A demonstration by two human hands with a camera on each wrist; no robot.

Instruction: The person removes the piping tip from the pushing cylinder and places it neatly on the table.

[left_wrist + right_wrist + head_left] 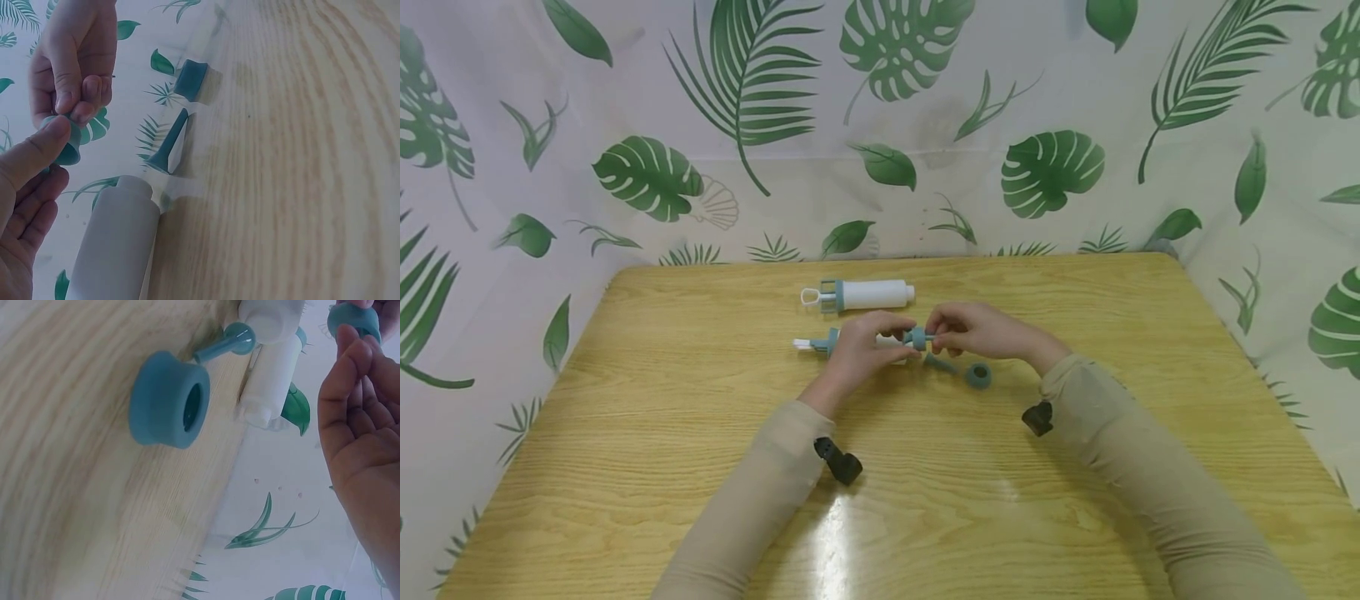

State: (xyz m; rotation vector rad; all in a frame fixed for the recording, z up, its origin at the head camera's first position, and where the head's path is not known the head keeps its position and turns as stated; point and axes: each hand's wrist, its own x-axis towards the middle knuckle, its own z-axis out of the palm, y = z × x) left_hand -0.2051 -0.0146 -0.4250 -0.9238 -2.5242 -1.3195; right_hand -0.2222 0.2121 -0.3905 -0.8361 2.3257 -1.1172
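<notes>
My left hand [865, 346] pinches a small blue-green cap [917, 337] between thumb and fingers. From the other side, the fingertips of my right hand [976, 329] pinch a thin stem at the cap's right end. The left wrist view shows the cap's [70, 150] flared rim, partly covered by the thumb. Below the left hand lies a white syringe-like tube [115, 244] with a blue-green handle end [832, 340]. A blue-green nozzle [228, 344] with a flared base and a blue-green ring cap [164, 400] lie on the table near the right hand.
A second white syringe-like tube [876, 294], with a blue-green collar and a white loop handle [811, 297], lies farther back on the wooden table [700, 400]. A leaf-patterned sheet [940, 167] hangs behind the table's back edge.
</notes>
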